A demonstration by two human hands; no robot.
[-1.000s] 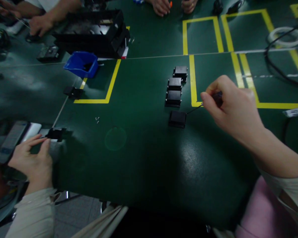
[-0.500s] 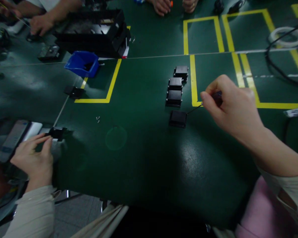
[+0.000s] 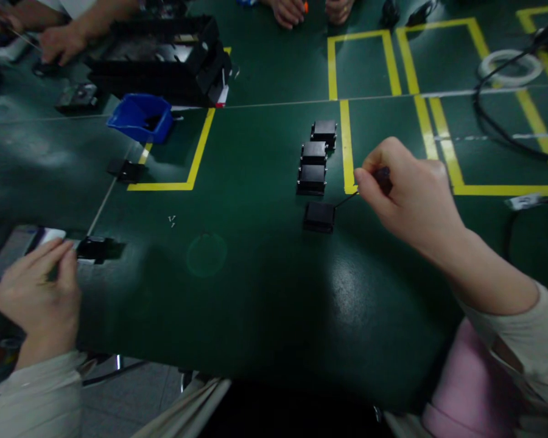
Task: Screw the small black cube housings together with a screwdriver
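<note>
My right hand (image 3: 406, 182) is closed around the dark handle of a thin-shafted screwdriver (image 3: 347, 199). The shaft slants down left, its tip at the right edge of a small black rectangular block (image 3: 319, 216). Just beyond that block, several similar black blocks with silvery screws at their sides stand in a column, the nearest (image 3: 312, 176) among them. At the far left my left hand (image 3: 41, 286) has thumb and forefinger pinched together, right beside a glossy black part (image 3: 94, 248). Whether anything is between those fingertips cannot be made out.
Several tiny screws (image 3: 172, 221) lie on the green table (image 3: 265, 274). Back left are a blue bin (image 3: 141, 115) and a black crate (image 3: 159, 67). A white ring (image 3: 510, 68) and black cable lie right. Other people's hands (image 3: 290, 11) rest across the table.
The whole view has shifted, so things sit further left. My left hand has drawn slightly left from the glossy black part. The screwdriver stays at the same block.
</note>
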